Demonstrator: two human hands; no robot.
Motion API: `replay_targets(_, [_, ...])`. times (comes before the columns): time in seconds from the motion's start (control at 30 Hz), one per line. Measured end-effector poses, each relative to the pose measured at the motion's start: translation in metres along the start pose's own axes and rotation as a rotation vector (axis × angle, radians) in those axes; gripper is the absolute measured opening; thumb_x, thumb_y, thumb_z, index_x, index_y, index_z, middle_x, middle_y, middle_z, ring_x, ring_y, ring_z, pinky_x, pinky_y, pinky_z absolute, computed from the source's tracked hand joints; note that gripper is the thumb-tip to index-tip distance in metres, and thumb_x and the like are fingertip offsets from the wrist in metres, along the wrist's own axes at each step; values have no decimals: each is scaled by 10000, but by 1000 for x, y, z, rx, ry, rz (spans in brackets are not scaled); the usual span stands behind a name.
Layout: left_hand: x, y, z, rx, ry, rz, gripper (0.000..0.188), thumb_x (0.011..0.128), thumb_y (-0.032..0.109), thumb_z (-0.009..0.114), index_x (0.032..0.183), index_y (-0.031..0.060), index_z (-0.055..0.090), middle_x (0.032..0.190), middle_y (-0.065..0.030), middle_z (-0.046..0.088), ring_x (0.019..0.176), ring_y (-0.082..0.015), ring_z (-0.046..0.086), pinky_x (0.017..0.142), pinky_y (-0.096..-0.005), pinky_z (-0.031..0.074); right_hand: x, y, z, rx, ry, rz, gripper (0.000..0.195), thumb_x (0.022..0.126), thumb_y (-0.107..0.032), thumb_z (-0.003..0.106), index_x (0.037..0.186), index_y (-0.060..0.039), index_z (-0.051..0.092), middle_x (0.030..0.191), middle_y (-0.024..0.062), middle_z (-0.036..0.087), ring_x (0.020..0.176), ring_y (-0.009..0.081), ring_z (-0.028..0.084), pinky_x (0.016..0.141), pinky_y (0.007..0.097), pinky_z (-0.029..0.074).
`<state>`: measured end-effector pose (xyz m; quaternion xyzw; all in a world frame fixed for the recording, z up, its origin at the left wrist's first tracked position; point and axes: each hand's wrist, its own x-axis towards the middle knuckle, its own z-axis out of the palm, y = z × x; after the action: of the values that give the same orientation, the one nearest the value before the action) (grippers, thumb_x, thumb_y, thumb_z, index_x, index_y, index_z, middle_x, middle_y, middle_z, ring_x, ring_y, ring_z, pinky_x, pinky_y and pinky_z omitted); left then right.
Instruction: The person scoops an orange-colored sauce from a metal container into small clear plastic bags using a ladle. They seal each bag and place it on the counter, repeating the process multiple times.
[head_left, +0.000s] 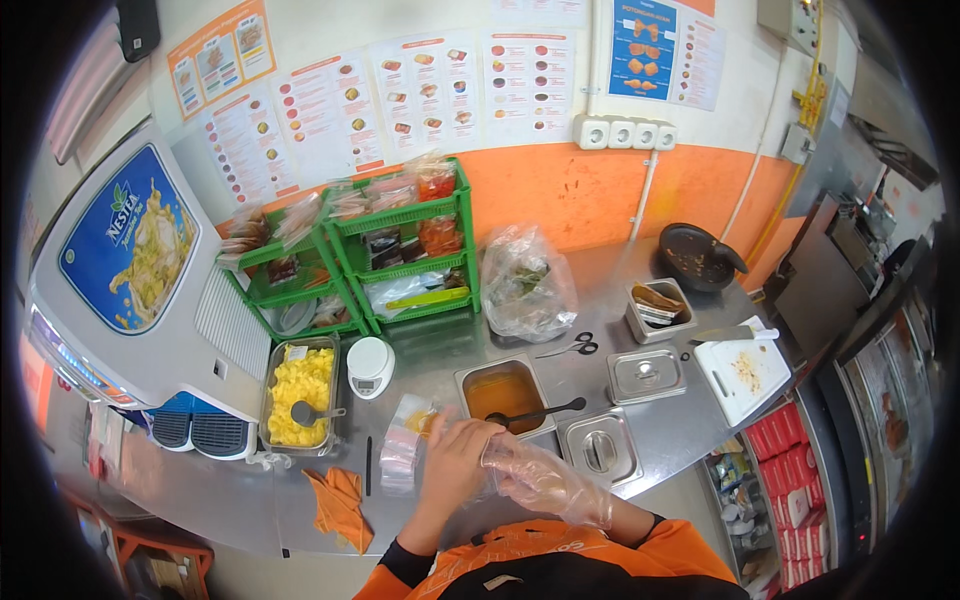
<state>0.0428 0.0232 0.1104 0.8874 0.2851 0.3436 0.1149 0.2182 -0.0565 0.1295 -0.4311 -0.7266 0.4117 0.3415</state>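
Note:
My bare left hand (456, 454) is over the counter's front, its fingers bent and meeting my right hand. A loose clear plastic covering wraps my right hand (514, 469) and much of that forearm. What lies between the fingers is hidden. Just left of my hands is a pile of small clear plastic bags (400, 457), with a blurred orange-yellow patch near its top. Beyond my hands sits a steel pan of orange-brown sauce (501, 386), a black ladle (544, 411) resting in it. To the right lies a lidded steel pan (600, 448).
A tub of yellow food (300, 390) with a scoop, a white scale (370, 366) and an orange cloth (337, 510) are left. Scissors (574, 346), another lidded pan (646, 375), a cutting board with a knife (744, 379) and a stone mortar (697, 259) are right. Green racks (405, 277) stand behind.

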Motion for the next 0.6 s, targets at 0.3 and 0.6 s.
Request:
replay_targets(0.3, [-33, -46, -10, -364, 180, -429, 835, 723, -26, 756, 1461, 65, 374, 1335, -185, 503, 1230, -368, 539, 1085, -423, 417, -7, -17, -27, 153, 5, -19, 538, 866, -76, 509, 1399, -95, 583, 1505, 199, 436, 1359, 368, 450, 1104, 397, 381])
replay_targets(0.6, [-36, 7, 39, -590, -63, -356, 583, 704, -81, 747, 1249, 64, 600, 1217, -110, 595, 1180, -238, 597, 968, -326, 494, 4, 1, 15, -354, -211, 333, 407, 917, -87, 456, 1294, -85, 610, 1339, 200, 535, 1168, 421, 576, 979, 463, 497])
